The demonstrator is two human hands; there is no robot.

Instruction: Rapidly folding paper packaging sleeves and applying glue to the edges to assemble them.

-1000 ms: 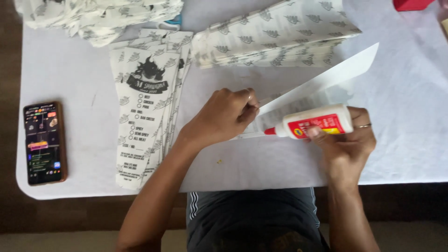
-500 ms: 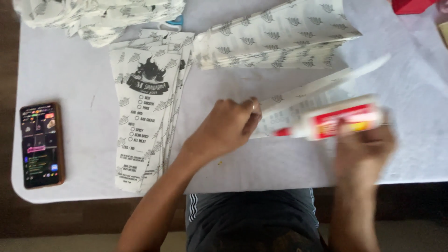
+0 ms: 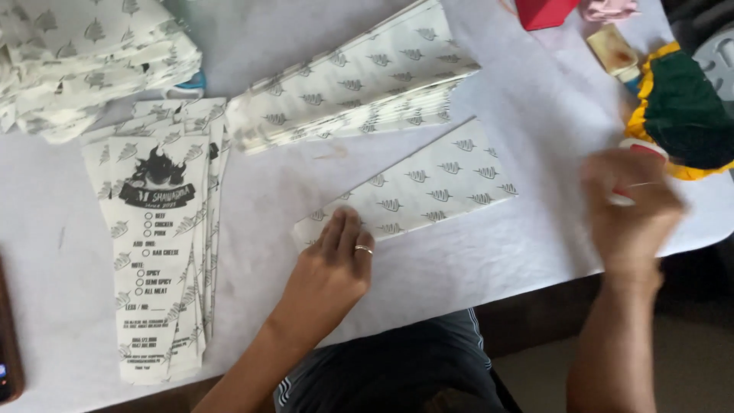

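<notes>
My left hand (image 3: 330,269), with a ring on one finger, lies flat with spread fingers on the near left end of a white paper sheet (image 3: 428,187) printed with small grey leaf marks. The sheet lies slanted on the white table (image 3: 474,268). My right hand (image 3: 631,205) is blurred at the table's right edge, apart from the sheet. Its fingers curl around a white and red glue bottle (image 3: 641,147), of which only bits show.
A stack of long printed paper sleeves (image 3: 157,245) lies at the left, a pile of folded leaf-print sheets (image 3: 352,80) behind, and loose sheets (image 3: 84,61) at the top left. A green and yellow cloth (image 3: 680,115) sits at the right; a phone (image 3: 8,359) is at the left edge.
My right hand has carried the glue bottle off the sheet to the right edge of the table. My left hand has flattened on the sheet, and the view has shifted right.
</notes>
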